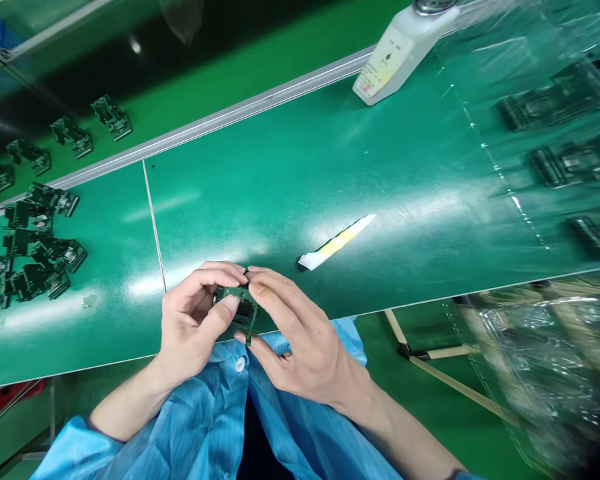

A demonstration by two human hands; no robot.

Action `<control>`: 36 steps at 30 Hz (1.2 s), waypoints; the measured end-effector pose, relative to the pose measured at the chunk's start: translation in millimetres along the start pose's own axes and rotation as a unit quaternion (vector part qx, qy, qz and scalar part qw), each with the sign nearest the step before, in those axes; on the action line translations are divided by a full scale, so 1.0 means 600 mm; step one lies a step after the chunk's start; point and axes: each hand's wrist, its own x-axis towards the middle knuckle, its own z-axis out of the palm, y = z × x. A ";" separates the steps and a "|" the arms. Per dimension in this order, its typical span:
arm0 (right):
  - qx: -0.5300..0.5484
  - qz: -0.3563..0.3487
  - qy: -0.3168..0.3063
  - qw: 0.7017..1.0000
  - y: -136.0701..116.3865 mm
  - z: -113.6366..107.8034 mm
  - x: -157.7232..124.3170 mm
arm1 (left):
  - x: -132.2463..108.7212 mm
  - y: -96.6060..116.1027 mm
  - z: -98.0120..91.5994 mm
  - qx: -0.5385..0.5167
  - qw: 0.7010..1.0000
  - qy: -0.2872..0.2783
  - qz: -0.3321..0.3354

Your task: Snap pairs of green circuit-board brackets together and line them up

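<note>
Between my two hands, just over the front edge of the green table, is a small dark green circuit board (243,310). My left hand (195,317) grips its left side, the thumb pressed on its face. My right hand (293,327) holds the right side, thumb at the lower corner and fingertips at the top. The fingers hide part of the board. To the right of my hands lies a white and yellow strip-like tool (337,243), touched by neither hand. I cannot make out its exact kind.
Several similar boards (35,240) are clustered at the left, and more (73,137) stand in a row beyond the metal rail (260,100). A white bottle (395,57) stands at the back. Clear plastic trays (540,160) with dark parts are at the right; another plastic stack (550,373) sits below.
</note>
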 end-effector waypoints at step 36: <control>-0.141 -0.049 -0.118 0.982 -0.047 -0.022 0.040 | -0.050 -0.091 -0.104 -0.043 0.996 -0.071 -0.040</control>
